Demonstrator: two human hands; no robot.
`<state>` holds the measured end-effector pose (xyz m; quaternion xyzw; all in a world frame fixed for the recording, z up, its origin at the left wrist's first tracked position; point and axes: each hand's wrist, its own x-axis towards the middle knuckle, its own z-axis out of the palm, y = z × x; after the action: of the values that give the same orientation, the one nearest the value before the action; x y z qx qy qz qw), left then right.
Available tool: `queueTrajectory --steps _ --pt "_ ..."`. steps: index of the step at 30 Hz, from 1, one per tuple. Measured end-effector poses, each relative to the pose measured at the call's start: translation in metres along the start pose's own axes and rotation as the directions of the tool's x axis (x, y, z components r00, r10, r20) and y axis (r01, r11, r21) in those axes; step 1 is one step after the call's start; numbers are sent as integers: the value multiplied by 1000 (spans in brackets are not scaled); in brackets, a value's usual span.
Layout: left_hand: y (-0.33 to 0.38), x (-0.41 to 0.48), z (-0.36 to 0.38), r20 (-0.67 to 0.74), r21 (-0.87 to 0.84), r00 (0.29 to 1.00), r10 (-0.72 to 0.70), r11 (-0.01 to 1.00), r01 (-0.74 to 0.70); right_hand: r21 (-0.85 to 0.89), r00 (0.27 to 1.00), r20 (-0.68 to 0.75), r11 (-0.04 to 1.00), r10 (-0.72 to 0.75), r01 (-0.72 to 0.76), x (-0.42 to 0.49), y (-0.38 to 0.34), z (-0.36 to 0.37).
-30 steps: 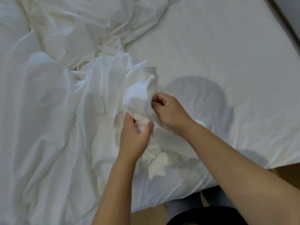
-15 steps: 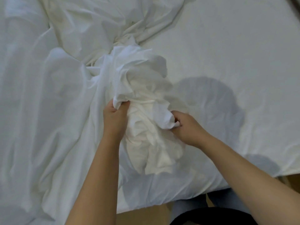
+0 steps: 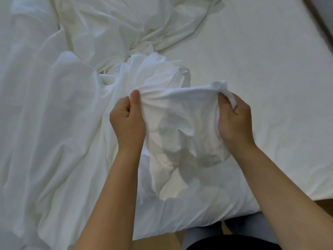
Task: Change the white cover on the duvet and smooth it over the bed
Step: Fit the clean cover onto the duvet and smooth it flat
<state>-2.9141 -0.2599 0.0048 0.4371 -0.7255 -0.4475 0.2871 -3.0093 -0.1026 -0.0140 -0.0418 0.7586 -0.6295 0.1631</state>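
Observation:
A crumpled white duvet cover (image 3: 54,123) lies over the left half of the bed and bunches up toward the middle. My left hand (image 3: 128,121) grips a gathered edge of the cover, thumb on top. My right hand (image 3: 234,120) grips the same edge farther right, with a tuft of cloth sticking out above the fingers. Between the two hands the edge is stretched taut, and loose cloth (image 3: 180,141) hangs below it. A twisted, creamier mass of fabric (image 3: 137,33) lies behind; whether it is the duvet I cannot tell.
The bare white mattress sheet (image 3: 261,69) covers the right half of the bed. The bed's near edge (image 3: 198,224) runs across the bottom, with wooden floor and my dark clothing below it. A dark strip borders the bed at the top right corner (image 3: 324,18).
Both hands have moved apart along the cover's edge. The bunched cloth they held close together is now pulled out into a taut span between them.

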Motion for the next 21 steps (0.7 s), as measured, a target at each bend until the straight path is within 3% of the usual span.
queueTrajectory --steps 2,4,5,7,8,9,10,11,12,14,16,17,19,21 --pt "15 13 14 -12 -188 994 -110 977 106 76 1000 -6 997 23 -23 8 -10 6" --pt "28 31 23 -19 -301 991 -135 946 123 179 999 -1 983 38 -37 17 -20 11" --pt "33 42 28 -7 -285 993 -122 952 115 201 999 1 979 36 -35 21 -25 14" --pt "37 61 40 195 -206 971 -138 962 178 196 999 7 980 42 -43 27 -27 18" --pt "41 66 46 368 -151 902 -226 943 298 178 998 15 982 59 -61 28 -26 21" --pt "45 68 53 508 -36 789 -344 907 419 152 997 27 985 79 -82 29 -22 23" --pt "47 67 59 591 144 673 -444 880 453 121 995 41 988 95 -99 30 -18 24" --pt "47 64 64 622 332 596 -508 860 387 92 993 59 990 106 -111 31 -14 24" --pt "46 61 70 630 468 575 -523 846 256 71 990 79 990 113 -118 31 -10 23" --pt "42 57 80 648 592 636 -420 803 -73 41 984 109 988 142 -147 33 -4 19" --pt "36 59 88 635 587 728 -259 774 -237 21 978 131 986 164 -168 33 -1 15" --pt "34 64 92 597 554 779 -193 801 -226 8 979 131 988 154 -156 34 2 14" --pt "31 77 95 418 385 900 -119 921 -57 -55 988 110 993 109 -104 35 7 12" --pt "29 96 95 188 117 953 -237 969 217 -114 994 80 991 78 -69 38 10 12"
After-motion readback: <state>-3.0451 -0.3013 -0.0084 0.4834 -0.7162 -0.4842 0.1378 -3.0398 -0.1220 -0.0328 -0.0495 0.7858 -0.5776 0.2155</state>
